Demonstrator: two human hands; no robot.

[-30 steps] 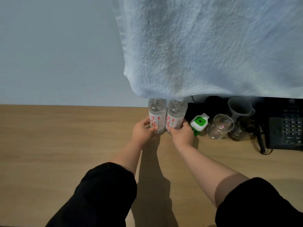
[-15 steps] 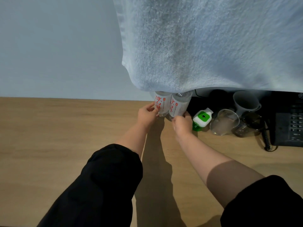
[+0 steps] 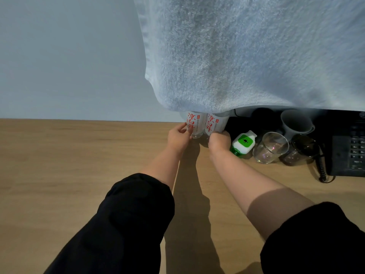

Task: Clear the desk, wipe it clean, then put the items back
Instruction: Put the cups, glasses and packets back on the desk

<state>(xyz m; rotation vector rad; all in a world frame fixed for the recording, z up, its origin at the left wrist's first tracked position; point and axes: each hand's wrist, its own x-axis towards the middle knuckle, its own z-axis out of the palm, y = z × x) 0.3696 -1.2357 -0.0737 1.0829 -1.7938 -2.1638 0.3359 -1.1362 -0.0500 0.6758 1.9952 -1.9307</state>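
Two clear water bottles with white labels and red lettering stand side by side at the back of the wooden desk (image 3: 69,165), against the wall. My left hand (image 3: 177,138) grips the left bottle (image 3: 194,125) near its base. My right hand (image 3: 219,142) grips the right bottle (image 3: 214,123) low down. A pale blue towel (image 3: 246,52) hangs down close in front of the camera and hides the tops of both bottles.
Right of the bottles stand a green-and-white plug-in device (image 3: 244,142), a clear glass (image 3: 271,148), a dark glass (image 3: 300,150), a grey mug (image 3: 295,122) and a black telephone (image 3: 347,149) with a coiled cord. The pale wall (image 3: 65,56) runs behind the desk.
Both hands have slid the two bottles away from me to the back of the desk by the wall. The bottle tops have gone under the towel's edge.
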